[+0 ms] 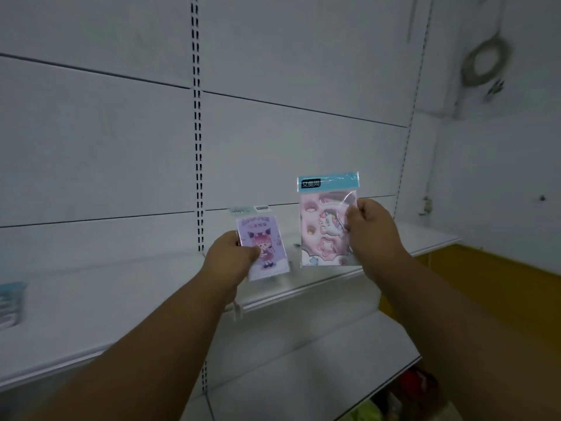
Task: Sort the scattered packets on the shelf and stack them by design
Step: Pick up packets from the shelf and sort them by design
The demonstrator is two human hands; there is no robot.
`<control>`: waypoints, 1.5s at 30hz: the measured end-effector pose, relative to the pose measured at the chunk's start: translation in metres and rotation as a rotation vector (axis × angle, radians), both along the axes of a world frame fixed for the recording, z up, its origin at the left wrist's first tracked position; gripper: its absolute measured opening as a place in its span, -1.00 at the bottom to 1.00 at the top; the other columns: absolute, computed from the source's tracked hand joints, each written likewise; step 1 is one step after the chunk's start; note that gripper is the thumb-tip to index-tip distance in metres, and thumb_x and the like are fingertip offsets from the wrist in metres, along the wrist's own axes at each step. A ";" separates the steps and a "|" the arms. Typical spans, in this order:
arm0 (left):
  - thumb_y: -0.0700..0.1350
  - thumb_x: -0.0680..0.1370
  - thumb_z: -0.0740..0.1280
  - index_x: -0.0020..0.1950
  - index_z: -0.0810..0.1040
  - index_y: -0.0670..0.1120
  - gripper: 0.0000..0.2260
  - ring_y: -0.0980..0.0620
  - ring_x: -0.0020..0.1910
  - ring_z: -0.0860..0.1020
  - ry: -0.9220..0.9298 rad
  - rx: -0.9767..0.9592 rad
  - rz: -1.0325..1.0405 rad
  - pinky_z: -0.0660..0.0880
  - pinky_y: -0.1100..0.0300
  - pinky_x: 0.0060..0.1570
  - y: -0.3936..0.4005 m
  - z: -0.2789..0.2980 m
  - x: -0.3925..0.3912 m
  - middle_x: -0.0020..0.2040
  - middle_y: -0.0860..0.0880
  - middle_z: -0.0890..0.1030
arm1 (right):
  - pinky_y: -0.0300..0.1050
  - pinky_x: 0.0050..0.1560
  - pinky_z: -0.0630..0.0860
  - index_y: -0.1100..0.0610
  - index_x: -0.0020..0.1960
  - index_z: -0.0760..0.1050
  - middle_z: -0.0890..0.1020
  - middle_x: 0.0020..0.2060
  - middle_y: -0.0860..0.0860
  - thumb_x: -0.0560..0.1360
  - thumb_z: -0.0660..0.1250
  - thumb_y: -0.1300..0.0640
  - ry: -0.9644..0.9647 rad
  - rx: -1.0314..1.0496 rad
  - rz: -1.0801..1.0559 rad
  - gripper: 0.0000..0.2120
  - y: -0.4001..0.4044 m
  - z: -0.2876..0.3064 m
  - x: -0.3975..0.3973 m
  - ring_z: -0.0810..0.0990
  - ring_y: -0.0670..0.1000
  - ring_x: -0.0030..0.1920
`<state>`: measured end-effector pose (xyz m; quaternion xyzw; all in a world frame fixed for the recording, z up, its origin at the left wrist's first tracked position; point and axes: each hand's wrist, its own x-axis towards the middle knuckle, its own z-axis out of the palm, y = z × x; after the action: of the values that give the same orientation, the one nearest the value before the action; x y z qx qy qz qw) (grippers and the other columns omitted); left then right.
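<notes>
My left hand [227, 259] holds a small purple packet [267, 238] printed with a pink-haired cartoon girl, gripping its left edge. My right hand [368, 226] holds a larger clear packet [321, 220] with a blue header and a pink unicorn design, pinched at its right edge. Both packets are upright, side by side, just above the white shelf [121, 299]. Behind the purple packet, small bits of other packets [250, 209] peek out on the shelf. A stack of blue-topped packets [12, 302] lies at the shelf's far left edge, blurred.
White back panels with slotted uprights [198, 177] rise behind the shelf. A lower white shelf [303, 369] juts out below, with coloured goods [406, 393] under it at bottom right. A yellow floor [491, 278] and a white wall lie to the right.
</notes>
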<state>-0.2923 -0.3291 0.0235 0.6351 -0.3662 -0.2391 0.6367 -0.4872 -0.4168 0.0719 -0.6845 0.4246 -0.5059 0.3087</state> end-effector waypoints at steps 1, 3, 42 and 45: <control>-0.33 0.52 0.36 -0.02 0.54 -0.04 -0.81 -0.10 -0.04 0.66 0.000 0.021 0.010 0.61 -0.09 0.07 -0.013 -0.002 -0.004 0.01 -0.12 0.66 | 0.16 -0.03 0.65 0.09 -0.01 0.48 0.66 -0.13 0.08 0.62 0.05 -0.07 -0.002 -0.007 0.001 -0.68 -0.013 -0.001 -0.001 0.70 0.08 -0.10; -0.30 0.50 0.41 0.06 0.49 -0.07 -0.78 -0.11 -0.03 0.65 0.000 0.066 0.044 0.63 -0.07 0.03 -0.038 -0.004 -0.005 0.02 -0.13 0.63 | 0.19 -0.02 0.64 0.12 -0.05 0.49 0.64 -0.15 0.10 0.61 0.06 -0.04 -0.008 -0.014 0.012 -0.69 -0.035 -0.003 0.003 0.68 0.10 -0.10; -0.18 0.56 0.38 0.02 0.54 -0.18 -0.91 -0.17 -0.15 0.70 0.049 0.101 0.006 0.68 -0.06 -0.14 -0.301 0.033 -0.061 -0.03 -0.19 0.67 | -0.08 -0.29 0.66 0.11 0.10 0.52 0.66 -0.05 0.13 0.52 0.37 0.12 0.159 0.270 0.222 -0.83 -0.280 -0.028 -0.036 0.71 0.06 -0.16; -0.22 0.53 0.40 0.00 0.53 -0.18 -0.90 -0.09 -0.30 0.66 0.019 0.173 -0.019 0.66 0.12 -0.33 -0.341 0.029 -0.088 -0.12 -0.19 0.67 | 0.04 -0.21 0.65 0.15 -0.19 0.61 0.68 -0.21 0.18 0.48 0.40 0.20 0.240 0.178 0.136 -0.92 -0.318 -0.031 -0.065 0.69 0.15 -0.24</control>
<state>-0.3803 -0.6699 0.0528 0.6819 -0.3440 -0.2818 0.5808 -0.5522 -0.7347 0.0411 -0.7370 0.4543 -0.3588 0.3489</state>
